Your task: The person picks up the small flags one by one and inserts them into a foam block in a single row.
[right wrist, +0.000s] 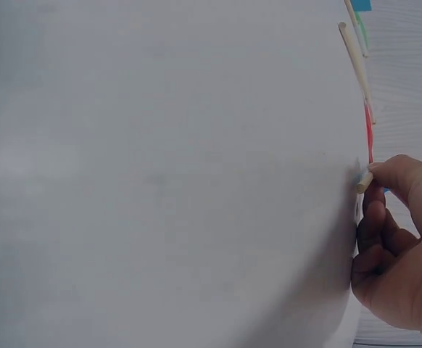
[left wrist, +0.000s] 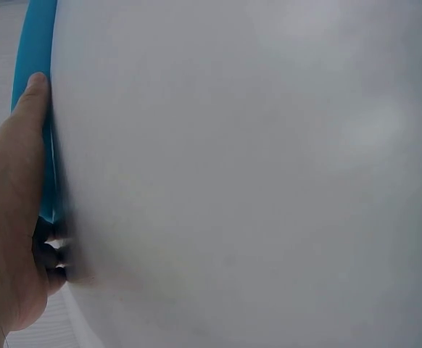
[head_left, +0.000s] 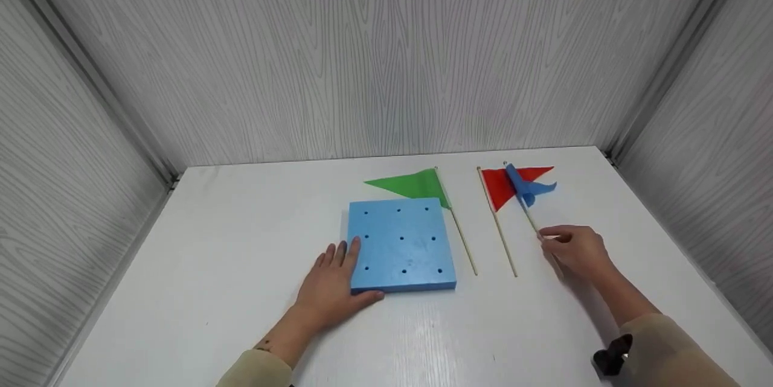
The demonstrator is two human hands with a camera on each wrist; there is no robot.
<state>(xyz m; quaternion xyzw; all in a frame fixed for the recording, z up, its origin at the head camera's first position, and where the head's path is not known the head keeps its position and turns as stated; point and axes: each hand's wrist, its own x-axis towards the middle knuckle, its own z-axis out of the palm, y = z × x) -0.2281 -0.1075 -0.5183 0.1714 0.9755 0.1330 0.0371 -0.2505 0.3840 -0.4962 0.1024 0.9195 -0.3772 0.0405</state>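
Note:
A blue square board with several small holes lies flat on the table. My left hand rests at its near left corner, fingers fairly straight, one finger over the top and the thumb along the front edge. In the left wrist view the thumb touches the board's side. My right hand pinches the stick of a blue flag between thumb and fingertips. That flag's cloth is rolled up, its tip overlapping a red flag. The stick's end shows at the fingertips in the right wrist view.
Left of the red flag lies a green flag, its cloth partly behind the board's far edge. Both sticks lie slanted on the white table. Grey wood-grain panels rise at the back and both sides.

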